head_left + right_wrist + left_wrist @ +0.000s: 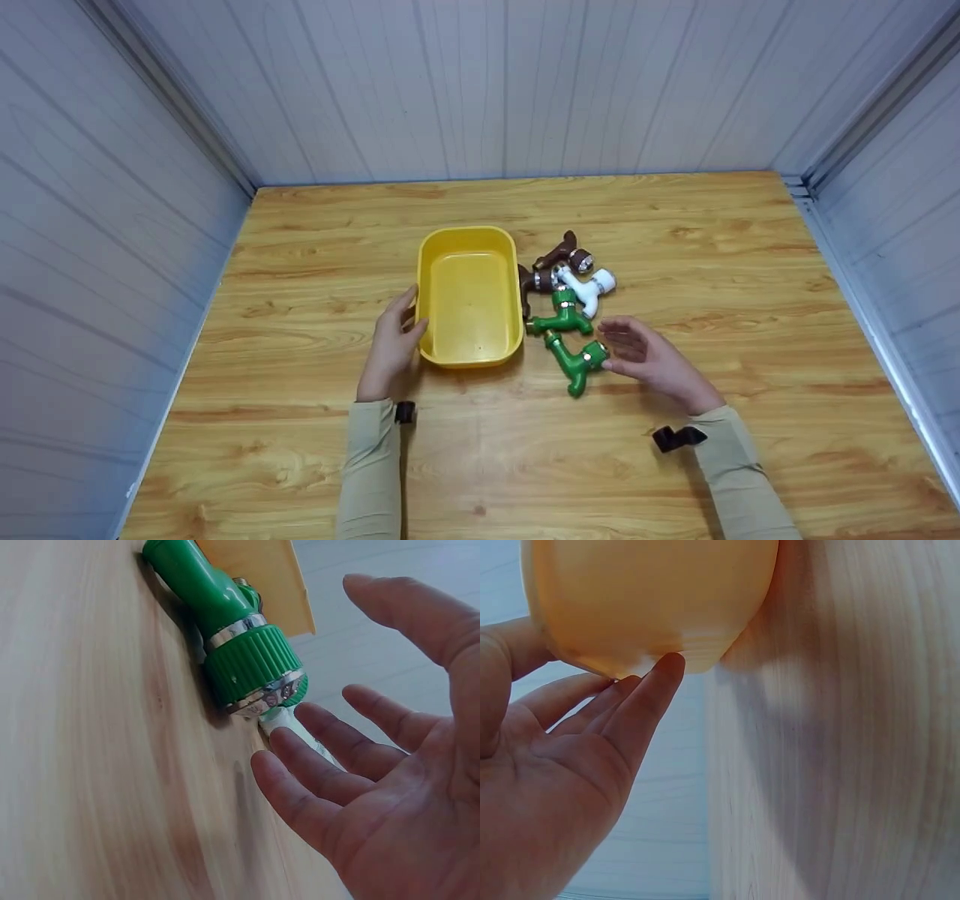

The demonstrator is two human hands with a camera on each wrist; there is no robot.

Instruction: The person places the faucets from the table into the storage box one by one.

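Note:
A yellow plastic tub (469, 296) stands empty in the middle of the wooden table. My left hand (394, 341) rests open against its left wall, fingertips touching the tub (652, 607) in the left wrist view. Right of the tub lie plastic taps: a near green tap (576, 363), a second green tap (561, 317), a white tap (589, 287) and a brown tap (555, 262). My right hand (637, 351) hovers open just right of the near green tap (240, 652), fingers spread, holding nothing.
The wooden table (750, 300) is enclosed by pale panelled walls on the left, back and right. Beige sleeves cover both forearms, with black straps at the wrists.

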